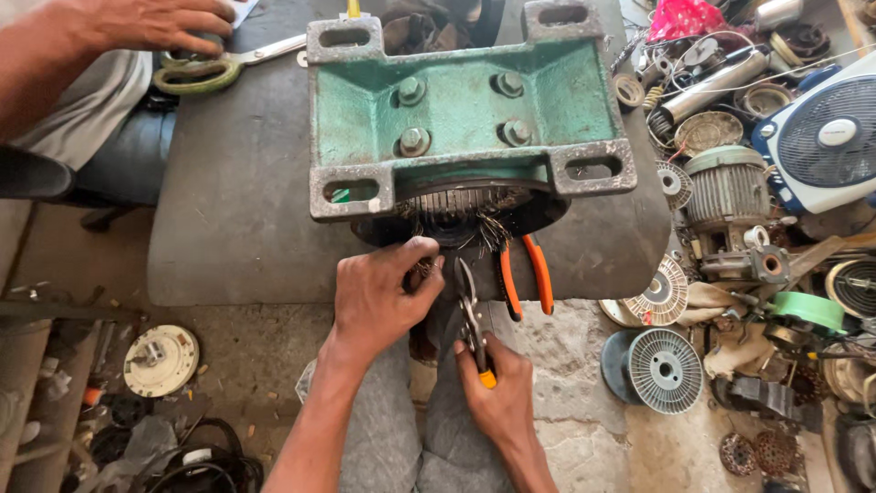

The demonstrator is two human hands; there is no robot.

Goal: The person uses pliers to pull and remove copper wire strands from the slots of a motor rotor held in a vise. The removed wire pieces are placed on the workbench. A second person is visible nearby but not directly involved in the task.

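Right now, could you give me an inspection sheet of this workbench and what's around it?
Surface: dark grey slab, scuffed.
Job's things: green motor housing lying base-up, four bolts showing; copper windings at its near end.
Clutter: orange-handled pliers beside the housing; green-handled scissors at the far corner.
Grippers: left hand pinches the windings; right hand grips a hand tool pointed at them.
Cables: black cord on the floor.
Surroundings: another person's hand on the scissors; fan and motor parts piled right.

Four bolts (411,90) on one green motor base (465,114); two pliers (526,274).
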